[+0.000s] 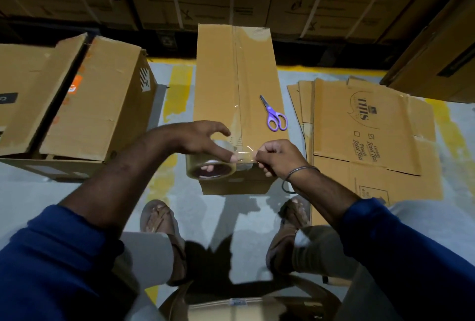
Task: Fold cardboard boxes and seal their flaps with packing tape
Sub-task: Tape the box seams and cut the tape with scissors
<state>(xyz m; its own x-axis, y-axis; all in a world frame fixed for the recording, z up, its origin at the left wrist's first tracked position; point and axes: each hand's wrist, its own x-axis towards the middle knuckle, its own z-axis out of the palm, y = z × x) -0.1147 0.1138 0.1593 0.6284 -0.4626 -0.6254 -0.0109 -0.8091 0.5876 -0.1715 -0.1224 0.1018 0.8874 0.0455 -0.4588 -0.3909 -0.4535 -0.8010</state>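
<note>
Nearest me, at the box's near edge, my left hand (203,140) grips the tape roll (211,165) while my right hand (276,157) pinches the tape's free end (245,155). I judge the cardboard box (218,84) on the floor folded, its centre seam taped; this near end remains. Purple scissors (273,114) lie on top, beside the seam. Flattened boxes (372,135) at right await folding; an open box (77,104) stands left.

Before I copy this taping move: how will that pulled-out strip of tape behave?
The tape strip looks thin and clear, so probably floppy and clingy. Pinched taut between the right hand and the tape roll in the left hand, it likely curls if released.
</note>
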